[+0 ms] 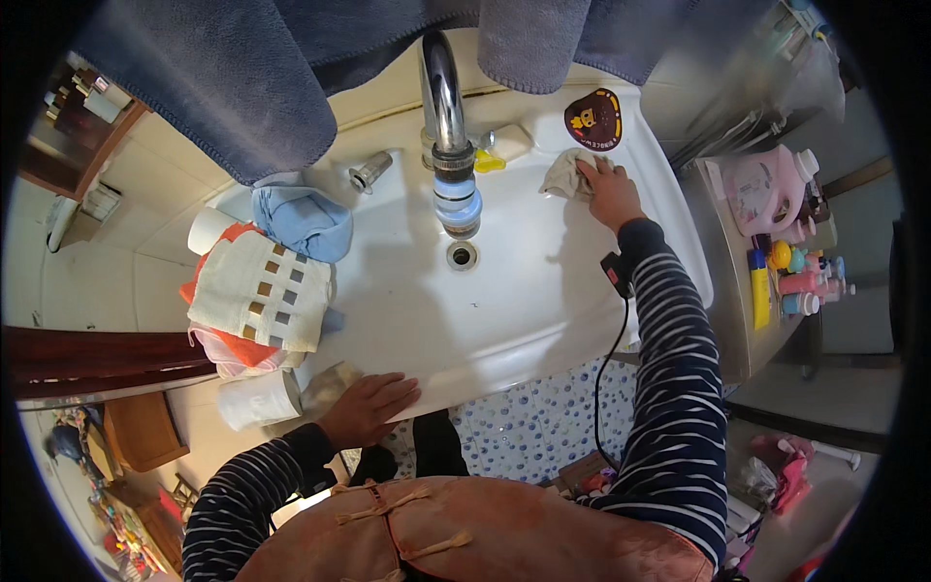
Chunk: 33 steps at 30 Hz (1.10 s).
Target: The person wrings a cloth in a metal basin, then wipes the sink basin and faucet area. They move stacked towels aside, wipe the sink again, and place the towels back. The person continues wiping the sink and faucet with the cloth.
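Note:
My right hand (614, 193) presses a crumpled off-white cloth (567, 174) against the right rim of a white ceramic sink (509, 313). Just beyond the cloth lies a dark brown mat with a cartoon figure (593, 120). With fingers spread, my left hand (371, 407) rests flat on the sink's front edge and holds nothing. A chrome faucet (444, 94) with a blue-and-white nozzle (458, 204) arches over the metal drain (462, 256). Beside the faucet's base are a small yellow object (489, 161) and a pale bar, perhaps soap (511, 142).
Folded towels (262, 291), a light blue cloth (305, 218) and a white roll (258, 400) crowd the sink's left side. Grey towels (218, 80) hang over the back. A metal drain stopper (371, 172) lies left of the faucet. Bottles, including a pink jug (767, 189), stand at right.

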{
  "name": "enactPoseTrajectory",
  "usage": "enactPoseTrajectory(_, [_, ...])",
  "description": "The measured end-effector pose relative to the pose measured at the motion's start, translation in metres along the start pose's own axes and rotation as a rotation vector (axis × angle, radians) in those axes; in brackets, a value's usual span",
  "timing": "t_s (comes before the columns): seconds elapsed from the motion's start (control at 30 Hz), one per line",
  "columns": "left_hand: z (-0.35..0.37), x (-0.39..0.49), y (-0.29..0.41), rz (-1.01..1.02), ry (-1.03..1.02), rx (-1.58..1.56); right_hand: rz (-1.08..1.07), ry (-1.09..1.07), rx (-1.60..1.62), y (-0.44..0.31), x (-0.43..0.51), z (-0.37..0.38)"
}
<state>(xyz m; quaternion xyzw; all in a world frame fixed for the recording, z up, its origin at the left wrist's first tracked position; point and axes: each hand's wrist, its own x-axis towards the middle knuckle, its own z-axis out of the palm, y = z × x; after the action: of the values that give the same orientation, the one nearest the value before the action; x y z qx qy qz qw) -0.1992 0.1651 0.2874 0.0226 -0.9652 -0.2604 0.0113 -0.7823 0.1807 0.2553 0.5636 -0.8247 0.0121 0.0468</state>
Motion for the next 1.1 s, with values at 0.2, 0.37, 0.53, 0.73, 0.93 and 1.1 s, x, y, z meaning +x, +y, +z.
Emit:
enactPoseTrajectory(0.2, [0.002,-0.003,-0.004,-0.013,0.006,-0.071,0.039,-0.015,0.010,0.005,-0.056,-0.006])
enactPoseTrajectory(0.37, [0.005,-0.008,-0.004,-0.001,0.016,-0.064,0.016,-0.050,-0.129,-0.014,-0.115,-0.009])
enactPoseTrajectory(0.53, [0.003,-0.011,-0.002,0.015,0.034,-0.087,-0.162,-0.189,-0.119,-0.036,-0.144,-0.015])
enactPoseTrajectory(0.73, [0.010,-0.014,-0.006,0.065,0.111,-0.069,-0.063,-0.154,-0.134,-0.061,-0.117,0.019])
enactPoseTrajectory(0.93, [0.011,-0.014,-0.007,0.048,0.052,-0.050,-0.107,-0.556,0.205,-0.133,-0.135,0.036])
enactPoseTrajectory(1.1, [0.008,-0.018,-0.001,0.039,0.101,-0.009,-0.019,-0.748,0.666,-0.203,-0.144,-0.020])
